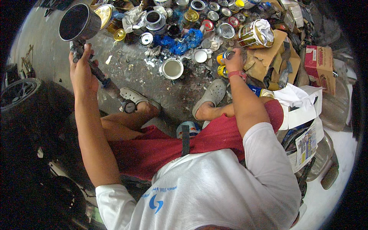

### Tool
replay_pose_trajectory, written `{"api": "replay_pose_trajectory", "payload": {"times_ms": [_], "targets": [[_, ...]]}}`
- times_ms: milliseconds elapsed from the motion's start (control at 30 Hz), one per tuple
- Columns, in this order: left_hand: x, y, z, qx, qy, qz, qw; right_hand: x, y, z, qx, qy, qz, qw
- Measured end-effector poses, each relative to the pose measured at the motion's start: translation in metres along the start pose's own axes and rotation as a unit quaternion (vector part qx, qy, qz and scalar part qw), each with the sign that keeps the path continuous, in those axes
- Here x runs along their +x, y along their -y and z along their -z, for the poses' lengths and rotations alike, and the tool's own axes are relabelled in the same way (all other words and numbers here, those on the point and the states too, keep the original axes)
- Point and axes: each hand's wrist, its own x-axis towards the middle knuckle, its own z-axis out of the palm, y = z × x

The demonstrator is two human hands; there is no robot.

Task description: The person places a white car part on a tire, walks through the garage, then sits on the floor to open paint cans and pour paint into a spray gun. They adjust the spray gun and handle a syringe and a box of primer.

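Note:
My left hand point(81, 67) is raised and closed around the grip of a spray gun point(101, 78) whose dark metal cup point(78, 22) sits at its top. My right hand point(234, 61) reaches forward with a red band on the wrist and grips a small yellow can point(223, 57) on the stained floor. A second yellow can point(222, 71) lies just below it. A white round lid point(172, 68) rests on the floor between my hands. My feet in grey clogs point(211, 96) point toward the cans.
Several open and shut paint tins point(191, 16), blue rags point(180, 43) and a large gold can point(253, 34) crowd the far side. Cardboard pieces point(268, 57), a red box point(320, 63) and papers point(303, 107) lie right. A dark wheel point(17, 94) is at left.

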Motion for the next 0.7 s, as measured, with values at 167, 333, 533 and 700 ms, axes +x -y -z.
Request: {"api": "replay_pose_trajectory", "payload": {"times_ms": [167,333,533,700], "targets": [[0.002,0.004,-0.003,0.013,0.001,0.005,1.000,-0.009,-0.010,-0.008,0.156,-0.053,-0.054,0.985],[0.003,0.004,-0.006,0.007,0.025,-0.005,1.000,0.005,-0.027,0.005,0.499,0.032,-0.297,0.813],[0.002,0.003,-0.013,0.033,0.037,-0.004,0.999,0.015,-0.038,0.015,0.520,0.106,-0.313,0.788],[-0.002,0.003,-0.018,0.037,0.047,-0.020,0.998,0.018,-0.039,0.012,0.506,0.130,-0.276,0.807]]}}
